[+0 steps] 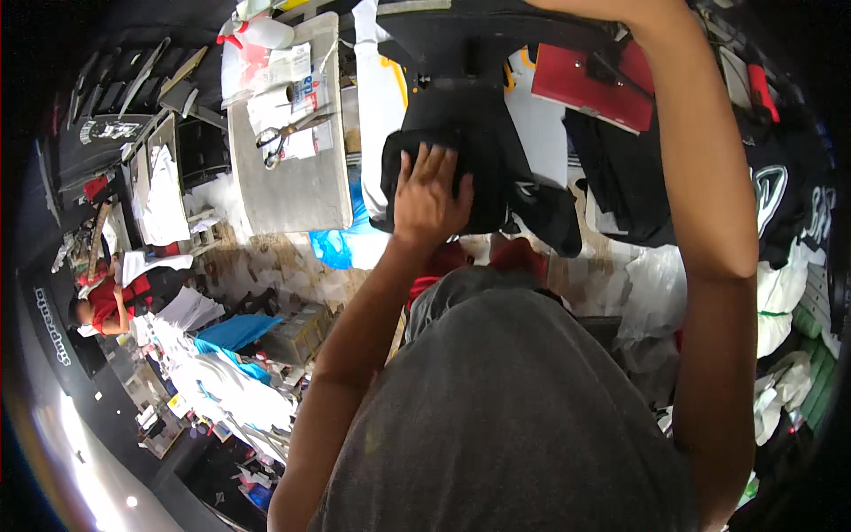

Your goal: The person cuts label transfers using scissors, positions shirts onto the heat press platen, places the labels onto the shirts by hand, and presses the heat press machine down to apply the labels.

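A black garment [492,191] lies draped over a flat board close to my body, one loose part hanging off to the right. My left hand [432,197] rests flat on it, fingers spread and pointing away from me, holding nothing. My right arm reaches far forward along the right side. At the top edge my right hand [589,7] is near a wide black panel [479,35]; its fingers are cut off by the frame edge. White boards or sheets [542,133] show on both sides of the black garment.
Left stands a grey board [292,195] with scissors [277,142], paper, a roll and a spray bottle [266,34]. A red panel [589,89] sits right, beside more black garments [625,182]. A person in red [111,301] is far left. A blue plastic bag [332,248] hangs low.
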{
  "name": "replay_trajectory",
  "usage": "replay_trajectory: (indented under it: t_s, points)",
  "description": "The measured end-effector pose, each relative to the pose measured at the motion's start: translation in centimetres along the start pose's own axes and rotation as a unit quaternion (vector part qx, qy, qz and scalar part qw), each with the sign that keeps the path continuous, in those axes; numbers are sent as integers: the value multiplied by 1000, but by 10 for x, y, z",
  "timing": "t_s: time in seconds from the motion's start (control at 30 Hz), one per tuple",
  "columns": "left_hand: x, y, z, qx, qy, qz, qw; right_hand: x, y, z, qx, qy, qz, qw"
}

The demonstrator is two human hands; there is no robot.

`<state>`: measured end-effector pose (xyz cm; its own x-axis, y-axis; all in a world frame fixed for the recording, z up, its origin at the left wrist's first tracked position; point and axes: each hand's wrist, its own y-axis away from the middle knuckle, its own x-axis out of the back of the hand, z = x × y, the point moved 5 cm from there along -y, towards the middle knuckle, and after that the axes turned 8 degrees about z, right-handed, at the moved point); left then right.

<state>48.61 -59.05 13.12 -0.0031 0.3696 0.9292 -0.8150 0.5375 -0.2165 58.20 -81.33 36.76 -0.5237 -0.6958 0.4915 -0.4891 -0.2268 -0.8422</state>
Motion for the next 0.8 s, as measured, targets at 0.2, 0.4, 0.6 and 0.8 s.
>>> replay_trajectory:
  t_s: [0.2, 0.4, 0.6, 0.8]
  points:
    - [10, 15, -4, -32, 14, -44, 998, 9, 0, -6, 9, 12, -8, 1000]
    - [2, 30, -3, -9, -13, -28, 999, 8, 4, -1, -17, 21, -24, 999]
    - [7, -14, -19, 12, -26, 34, 999, 3, 3, 2, 1, 3, 6, 1000]
    - [-2, 34, -11, -12, -23, -46, 999, 4, 2, 2, -29, 15, -33, 999]
